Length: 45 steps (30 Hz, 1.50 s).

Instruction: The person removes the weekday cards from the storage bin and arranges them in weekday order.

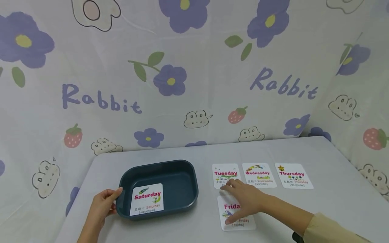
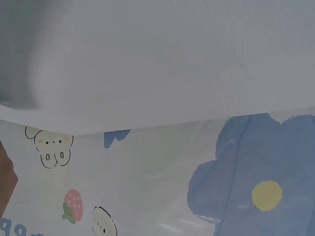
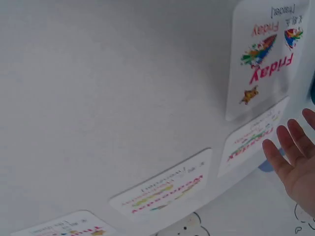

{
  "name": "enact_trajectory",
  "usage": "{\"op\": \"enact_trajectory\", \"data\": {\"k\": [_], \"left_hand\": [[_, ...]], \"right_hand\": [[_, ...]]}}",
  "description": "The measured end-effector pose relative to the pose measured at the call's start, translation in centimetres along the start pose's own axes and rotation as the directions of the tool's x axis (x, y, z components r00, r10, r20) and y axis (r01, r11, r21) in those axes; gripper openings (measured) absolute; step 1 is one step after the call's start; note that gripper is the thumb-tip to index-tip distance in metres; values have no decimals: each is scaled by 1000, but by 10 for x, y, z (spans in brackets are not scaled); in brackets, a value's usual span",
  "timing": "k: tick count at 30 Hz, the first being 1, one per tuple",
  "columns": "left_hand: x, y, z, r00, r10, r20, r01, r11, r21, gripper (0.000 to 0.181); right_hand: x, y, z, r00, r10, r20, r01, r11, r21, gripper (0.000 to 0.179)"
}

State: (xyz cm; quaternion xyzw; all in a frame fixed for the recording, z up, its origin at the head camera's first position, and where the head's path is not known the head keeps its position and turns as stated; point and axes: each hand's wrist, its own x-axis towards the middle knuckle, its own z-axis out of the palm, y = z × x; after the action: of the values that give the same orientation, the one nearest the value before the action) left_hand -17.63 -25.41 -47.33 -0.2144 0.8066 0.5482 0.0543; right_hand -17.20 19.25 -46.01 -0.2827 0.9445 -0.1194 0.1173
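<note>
My left hand (image 1: 101, 207) holds the left rim of a dark blue-green rectangular tray (image 1: 189, 165), thumb on top of the edge and fingers outside below it. In the tray's left half lies a white Saturday card (image 1: 148, 199). My right hand (image 1: 246, 199) is over the Friday card (image 1: 231, 227), fingers and thumb spread, covering part of it. Its fingertips reach the lower edge of the Tuesday card (image 1: 225, 168). In the right wrist view the fingers (image 3: 290, 147) look extended with nothing held; whether they touch a card I cannot tell.
The Wednesday card (image 1: 259, 173) and the Thursday card (image 1: 293, 175) lie right of Tuesday in a row. All rest on a white-covered table (image 1: 322, 155). A patterned cloth (image 1: 209, 91) hangs behind it. A small dark object (image 1: 297, 237) shows beneath my right sleeve.
</note>
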Motion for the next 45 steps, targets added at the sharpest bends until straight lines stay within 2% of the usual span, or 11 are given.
{"op": "enact_trajectory", "data": {"k": [10,17,20,35,45], "left_hand": [[0,0,1,1000,-3,-7,3,1000,-4,44],[-1,0,0,1000,-2,-9,2,1000,-1,45],[-1,1,0,1000,-4,-12,4,1000,-5,44],[0,-1,0,1000,-1,-12,1,1000,-14,42],[-1,-1,1,999,17,-27,-17,1000,4,41]], "right_hand": [[36,-22,-31,988,-59,-139,64,997,34,78],[56,-41,-38,981,-59,-183,73,995,68,76],[67,-50,-38,976,-81,-202,101,991,89,75],[110,-97,-44,969,-174,-173,189,979,75,69],[133,-124,-39,967,-216,-136,224,974,47,68]]}}
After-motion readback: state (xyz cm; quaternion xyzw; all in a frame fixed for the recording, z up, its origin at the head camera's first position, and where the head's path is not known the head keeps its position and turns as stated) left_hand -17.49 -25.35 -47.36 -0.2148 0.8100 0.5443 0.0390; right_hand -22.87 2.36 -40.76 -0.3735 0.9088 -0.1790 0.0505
